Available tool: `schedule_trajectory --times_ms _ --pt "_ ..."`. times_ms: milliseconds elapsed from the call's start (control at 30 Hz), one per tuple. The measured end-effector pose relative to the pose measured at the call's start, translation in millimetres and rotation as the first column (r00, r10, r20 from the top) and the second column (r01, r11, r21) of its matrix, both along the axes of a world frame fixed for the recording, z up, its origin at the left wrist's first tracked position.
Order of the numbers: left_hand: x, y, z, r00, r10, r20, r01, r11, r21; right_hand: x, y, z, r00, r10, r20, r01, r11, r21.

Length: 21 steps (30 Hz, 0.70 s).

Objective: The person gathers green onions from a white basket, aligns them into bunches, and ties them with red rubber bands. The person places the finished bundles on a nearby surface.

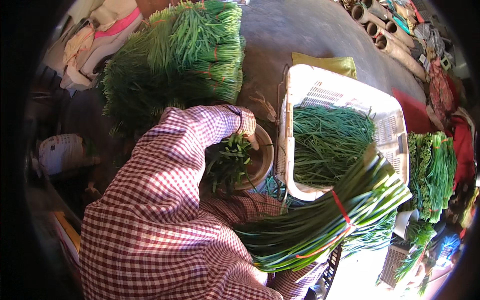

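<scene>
My left hand [252, 139] reaches down over a round basin [268, 157], and only some of its fingers show below the cuff. Cut green leaves [234, 159] lie against or beside those fingers; whether they are held cannot be told. A large bundle of long flat green leaves, like garlic chives [315, 228], tied with a red band [342, 208], slants across in front of me with its pale cut ends toward the upper right. My right hand is out of sight; a checked sleeve or cloth shows under the bundle.
A white plastic crate [345, 80] with loose green leaves stands right of the basin. Tied green bundles [195, 48] are stacked at the upper left, others [435, 172] at the right. Pipes [401, 56] lie at the upper right; a yellow-green cloth [326, 63] lies behind the crate.
</scene>
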<state>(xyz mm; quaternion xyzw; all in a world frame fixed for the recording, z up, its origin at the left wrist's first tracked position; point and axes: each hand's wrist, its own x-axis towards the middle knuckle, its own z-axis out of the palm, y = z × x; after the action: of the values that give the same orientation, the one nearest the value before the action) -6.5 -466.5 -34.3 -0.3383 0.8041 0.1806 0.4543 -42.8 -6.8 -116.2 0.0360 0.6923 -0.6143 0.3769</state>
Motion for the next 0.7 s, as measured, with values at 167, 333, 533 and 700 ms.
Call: schedule_trajectory --times_ms 167,333,533,700 --pt "30 -2 -110 0.999 -0.030 0.045 0.029 0.999 0.034 18 7 9 0.998 -0.056 0.032 0.056 0.998 0.001" --pt "37 18 -139 0.998 -0.001 0.056 -0.001 0.999 0.046 3 14 -1 0.998 -0.036 0.052 0.038 0.999 -0.034" --pt "69 -5 -133 0.991 0.129 -0.041 -0.109 0.940 0.322 -3 11 -8 0.999 -0.005 0.048 0.009 0.995 -0.095" --pt "155 -24 -98 0.893 0.448 -0.055 -0.212 0.523 0.826 -12 1 -10 0.998 0.056 0.025 -0.052 0.988 -0.145"
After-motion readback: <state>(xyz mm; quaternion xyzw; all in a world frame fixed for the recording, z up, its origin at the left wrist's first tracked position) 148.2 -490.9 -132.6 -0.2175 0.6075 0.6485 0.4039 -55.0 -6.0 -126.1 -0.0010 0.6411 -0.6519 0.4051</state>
